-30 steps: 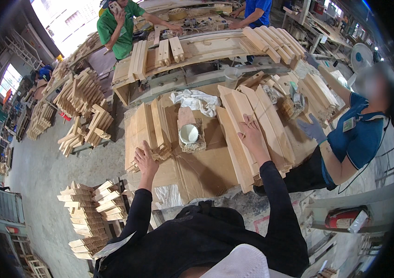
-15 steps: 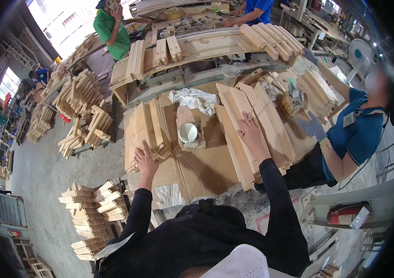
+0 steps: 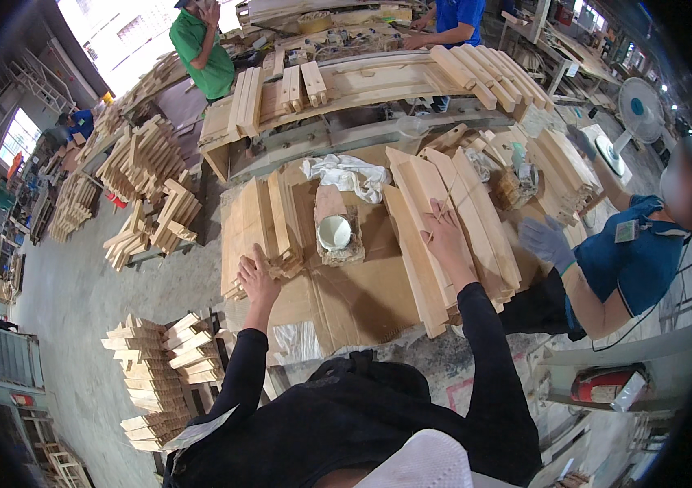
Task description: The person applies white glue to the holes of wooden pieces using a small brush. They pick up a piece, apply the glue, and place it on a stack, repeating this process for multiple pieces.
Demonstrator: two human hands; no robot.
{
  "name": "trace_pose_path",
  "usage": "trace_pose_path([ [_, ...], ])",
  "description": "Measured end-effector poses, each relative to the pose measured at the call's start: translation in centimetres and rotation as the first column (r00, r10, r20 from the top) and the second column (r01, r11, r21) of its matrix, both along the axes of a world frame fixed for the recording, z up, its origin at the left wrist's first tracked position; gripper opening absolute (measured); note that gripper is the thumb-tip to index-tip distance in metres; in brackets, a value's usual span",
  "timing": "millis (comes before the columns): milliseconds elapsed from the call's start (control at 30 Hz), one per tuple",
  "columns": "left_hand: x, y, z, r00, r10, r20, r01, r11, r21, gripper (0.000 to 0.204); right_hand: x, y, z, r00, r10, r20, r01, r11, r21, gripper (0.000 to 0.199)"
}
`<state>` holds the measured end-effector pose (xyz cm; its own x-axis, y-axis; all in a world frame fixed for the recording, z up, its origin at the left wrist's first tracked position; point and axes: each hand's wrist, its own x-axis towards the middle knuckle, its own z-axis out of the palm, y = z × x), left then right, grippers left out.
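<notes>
My left hand (image 3: 258,276) rests with its fingers spread on the near end of the pale wooden boards (image 3: 246,215) at the left of the table. Over the right-hand group of wooden pieces (image 3: 476,220) lies my right hand (image 3: 448,240), its fingers bent around what looks like a thin stick (image 3: 457,195); part of the stick is hidden by the fingers. Between the two groups, a white cup (image 3: 334,233) with pale contents sits in a rough, crusted block holder (image 3: 344,254). A crumpled white cloth (image 3: 347,176) lies just beyond it.
Cardboard (image 3: 362,301) covers the tabletop. At the right stands a co-worker (image 3: 630,252) in a blue shirt and gloves, close to the table. A bench (image 3: 346,85) with wooden pieces crosses behind. Stacked wood (image 3: 146,378) stands at the lower left, and a fan (image 3: 637,104) at the far right.
The view has shifted slightly. The co-worker at the right has moved a little further right, gloved hands still near the table. My hands stay at almost the same places on the wood.
</notes>
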<state>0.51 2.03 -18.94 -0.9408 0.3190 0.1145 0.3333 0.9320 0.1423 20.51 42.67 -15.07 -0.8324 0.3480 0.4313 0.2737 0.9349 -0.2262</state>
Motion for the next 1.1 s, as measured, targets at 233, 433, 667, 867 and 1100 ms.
trace_pose_path([
  [233, -0.19, -0.14, -0.13, 1.000, 0.000, 0.017, 0.000, 1.000, 0.001, 0.117, 0.10, 0.04, -0.02, 1.000, 0.020, -0.023, -0.021, 1.000, -0.021, 0.045],
  [433, -0.16, -0.12, -0.06, 1.000, -0.005, 0.023, 0.005, 1.000, -0.006, 0.117, 0.19, 0.05, 0.10, 1.000, 0.022, -0.003, -0.022, 0.999, -0.038, 0.047],
  [667, -0.04, -0.15, -0.05, 1.000, -0.006, 0.012, 0.006, 1.000, -0.007, 0.118, 0.10, 0.06, 0.00, 0.999, -0.006, 0.041, 0.007, 1.000, -0.019, 0.049],
  [867, 0.06, -0.02, 0.23, 1.000, -0.002, 0.014, 0.002, 1.000, -0.009, 0.115, 0.05, 0.18, -0.29, 1.000, 0.030, 0.006, -0.030, 0.999, -0.018, 0.047],
  [1100, 0.02, -0.04, 0.12, 1.000, 0.003, 0.009, -0.003, 1.000, 0.008, 0.112, 0.06, 0.37, -0.77, 0.999, 0.025, 0.022, -0.025, 0.999, 0.025, 0.046],
])
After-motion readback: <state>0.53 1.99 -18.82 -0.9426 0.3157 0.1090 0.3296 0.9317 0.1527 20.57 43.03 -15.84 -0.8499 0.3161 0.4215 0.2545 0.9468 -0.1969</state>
